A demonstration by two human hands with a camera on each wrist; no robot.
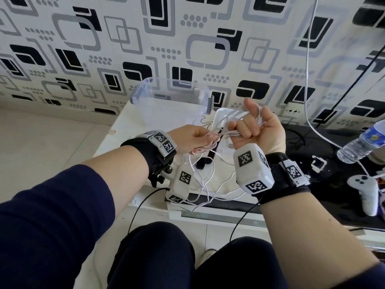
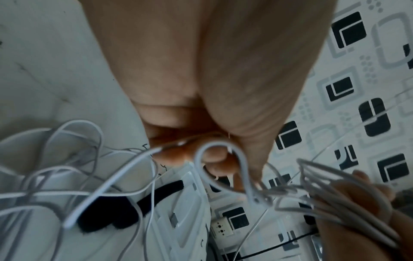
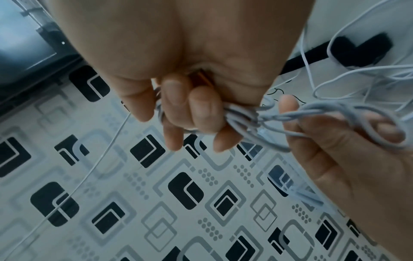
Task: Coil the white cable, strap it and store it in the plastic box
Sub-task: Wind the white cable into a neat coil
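Note:
Several loops of the white cable point(image 1: 235, 133) are gathered in my right hand point(image 1: 250, 127), which grips them in a fist, palm toward me, above the white table point(image 1: 116, 130). My left hand point(image 1: 198, 138), just to its left, pinches a strand of the cable point(image 2: 125, 174) where it leaves the bundle point(image 3: 290, 114). The rest of the cable lies in loose tangles point(image 1: 208, 184) on the table below. A black strap point(image 1: 208, 159) lies under the hands, also visible as the strap point(image 2: 125, 215) beside a white lid. The clear plastic box point(image 1: 145, 94) stands open behind.
The white lid point(image 1: 221, 113) lies right of the box. On the dark surface at right lie a water bottle point(image 1: 362, 142) and a white game controller point(image 1: 366, 190). Another white cord point(image 1: 308, 80) hangs down the patterned wall near a socket point(image 1: 291, 111).

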